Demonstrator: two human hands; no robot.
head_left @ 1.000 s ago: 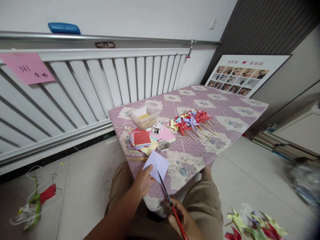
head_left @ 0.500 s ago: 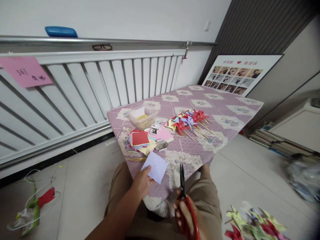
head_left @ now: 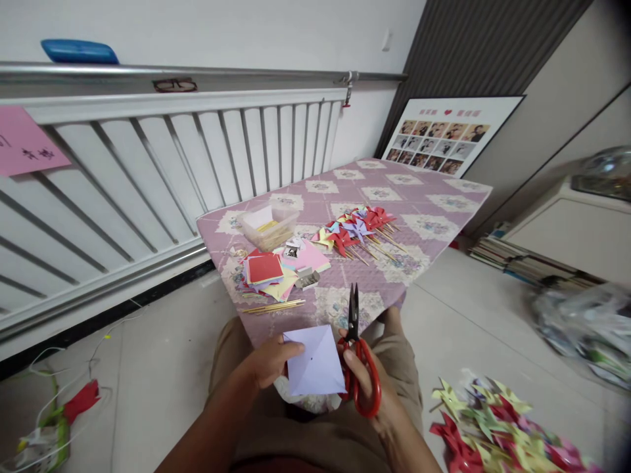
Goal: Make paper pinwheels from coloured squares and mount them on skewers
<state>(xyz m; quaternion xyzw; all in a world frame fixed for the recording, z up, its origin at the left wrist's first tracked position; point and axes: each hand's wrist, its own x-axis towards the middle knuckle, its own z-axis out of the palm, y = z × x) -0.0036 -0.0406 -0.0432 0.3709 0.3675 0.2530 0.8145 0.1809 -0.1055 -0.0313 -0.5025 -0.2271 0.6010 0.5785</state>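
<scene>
My left hand (head_left: 272, 360) pinches the left edge of a lilac paper square (head_left: 318, 368), which has crease lines and a dark dot at its centre. Red-handled scissors (head_left: 353, 315) are gripped in my right hand (head_left: 362, 378), close by the paper's right edge, with the blades pointing away from me and slightly apart. Beyond the paper on the table lie several thin wooden sticks (head_left: 273, 307). Behind them is a stack of coloured paper squares (head_left: 265, 268), a red one on top, next to a small open box (head_left: 307, 279).
A clear plastic container (head_left: 269, 226) holding sticks stands near the radiator (head_left: 256, 151). Finished paper pinwheels (head_left: 357, 230) lie on the patterned tablecloth (head_left: 379, 192). More pinwheels (head_left: 497, 420) are heaped on the floor at right. Cables and a power strip (head_left: 54, 440) lie at left.
My left hand has drawn the paper square nearer to me and turned it. The scissors have come upright beside its right edge. The view has shifted to the right.
</scene>
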